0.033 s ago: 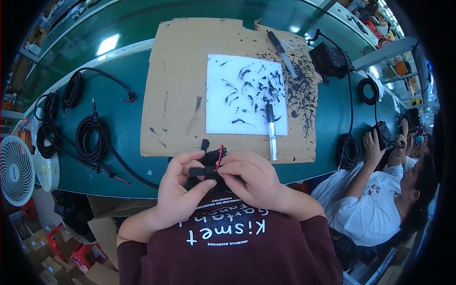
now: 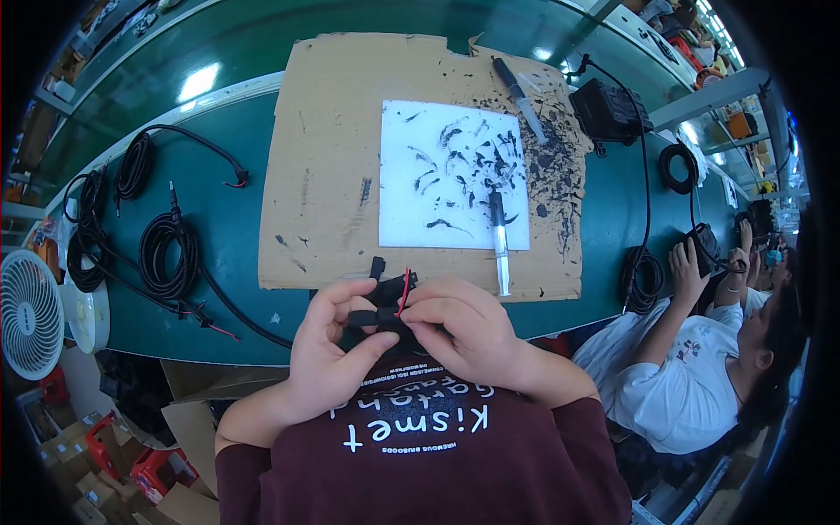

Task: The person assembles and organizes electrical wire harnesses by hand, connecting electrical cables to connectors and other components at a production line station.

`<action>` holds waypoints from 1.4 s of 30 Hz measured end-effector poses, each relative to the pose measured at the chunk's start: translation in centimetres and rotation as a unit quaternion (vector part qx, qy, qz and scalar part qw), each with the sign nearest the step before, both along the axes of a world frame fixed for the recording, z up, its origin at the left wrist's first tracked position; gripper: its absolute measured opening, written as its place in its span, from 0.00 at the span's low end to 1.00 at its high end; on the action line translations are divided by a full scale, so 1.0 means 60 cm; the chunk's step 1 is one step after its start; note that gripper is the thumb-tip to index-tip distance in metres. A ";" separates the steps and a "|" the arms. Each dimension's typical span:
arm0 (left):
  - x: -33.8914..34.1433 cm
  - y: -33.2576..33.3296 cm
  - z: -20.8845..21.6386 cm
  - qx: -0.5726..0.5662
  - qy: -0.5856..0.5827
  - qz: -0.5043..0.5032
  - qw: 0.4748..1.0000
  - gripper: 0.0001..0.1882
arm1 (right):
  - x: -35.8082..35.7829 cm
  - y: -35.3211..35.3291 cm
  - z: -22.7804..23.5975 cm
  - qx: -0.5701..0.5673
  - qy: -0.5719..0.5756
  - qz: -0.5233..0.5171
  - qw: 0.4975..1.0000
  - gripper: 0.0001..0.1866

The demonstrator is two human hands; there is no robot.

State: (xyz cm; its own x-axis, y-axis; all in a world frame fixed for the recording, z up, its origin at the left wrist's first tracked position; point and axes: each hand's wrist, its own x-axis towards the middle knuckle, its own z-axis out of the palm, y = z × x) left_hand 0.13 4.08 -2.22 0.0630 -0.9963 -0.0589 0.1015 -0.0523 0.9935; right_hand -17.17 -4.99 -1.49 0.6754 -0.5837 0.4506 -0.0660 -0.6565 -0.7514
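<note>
In front of my chest, my left hand (image 2: 337, 337) grips a black piece (image 2: 374, 317) with blocky ends, its thumb and fingers around the sides. A red wire (image 2: 404, 289) rises out of it. The fingertips of my right hand (image 2: 464, 328) are pinched together at the foot of that wire; whether they grip the wire or the black piece is hidden. Just beyond my fingers is a small black block-like end (image 2: 378, 265), at the near edge of a cardboard sheet (image 2: 328, 131). A syringe with black paste (image 2: 500, 236) lies across the right side of a white, black-smeared sheet (image 2: 411, 210).
A second syringe (image 2: 521, 101) lies farther back on the smudged cardboard. Coiled black cables (image 2: 168, 254) sit on the green bench at left, near a white fan (image 2: 33, 313). A black box (image 2: 610, 111) stands at back right. At right, a co-worker (image 2: 674, 385) handles a black part.
</note>
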 end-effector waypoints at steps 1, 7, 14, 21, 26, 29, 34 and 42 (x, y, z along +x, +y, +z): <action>0.001 0.001 -0.002 0.001 0.000 0.001 1.000 0.29 | -0.001 -0.001 0.001 0.008 0.001 0.011 1.000 0.11; -0.002 0.000 0.001 -0.055 -0.062 0.032 0.996 0.27 | -0.010 -0.006 0.013 0.080 -0.003 0.070 0.994 0.10; 0.001 -0.003 0.021 -0.146 -0.209 -0.040 0.966 0.18 | -0.022 -0.007 0.016 0.096 -0.013 0.091 0.991 0.09; -0.008 0.013 0.025 -0.094 -0.220 -0.003 0.971 0.17 | -0.027 0.000 0.008 0.089 -0.025 0.123 0.988 0.10; -0.002 0.015 0.020 -0.099 -0.200 -0.045 0.974 0.18 | -0.030 -0.002 -0.005 0.073 -0.051 0.167 0.982 0.11; -0.008 0.019 0.018 -0.045 -0.099 -0.069 0.992 0.17 | -0.034 0.004 -0.023 0.014 -0.066 0.163 0.984 0.12; -0.029 0.022 0.025 0.098 0.140 -0.029 0.985 0.17 | -0.041 0.023 -0.031 -0.048 -0.107 0.088 0.989 0.13; -0.014 0.024 0.011 0.174 0.069 -0.141 0.972 0.06 | -0.056 0.034 -0.043 -0.045 -0.066 0.090 0.993 0.17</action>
